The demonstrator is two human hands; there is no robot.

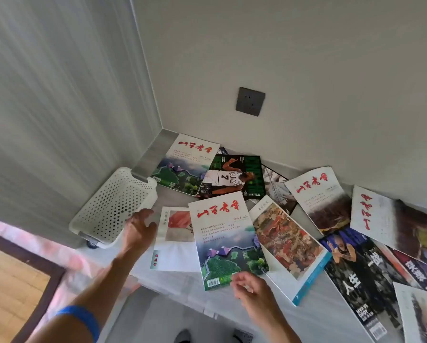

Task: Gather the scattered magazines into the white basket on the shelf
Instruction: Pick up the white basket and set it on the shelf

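Several magazines lie scattered over a white shelf top (182, 283). A white perforated basket (113, 206) stands at the shelf's left end, tilted toward me. My left hand (138, 229) hovers beside the basket's right rim with its fingers spread and holds nothing. A white magazine with red calligraphy and a green landscape (225, 238) lies in the middle. My right hand (252, 288) is at that magazine's bottom right corner, fingers loosely curled; whether they pinch the cover I cannot tell. A thin white magazine with a pink picture (175, 241) lies just left of it.
A green basketball magazine (232, 177) and another red-titled one (187, 164) lie at the back by the wall corner. More magazines (361, 273) spread toward the right edge. A dark wall socket (250, 101) sits above. Wooden floor (7, 288) shows lower left.
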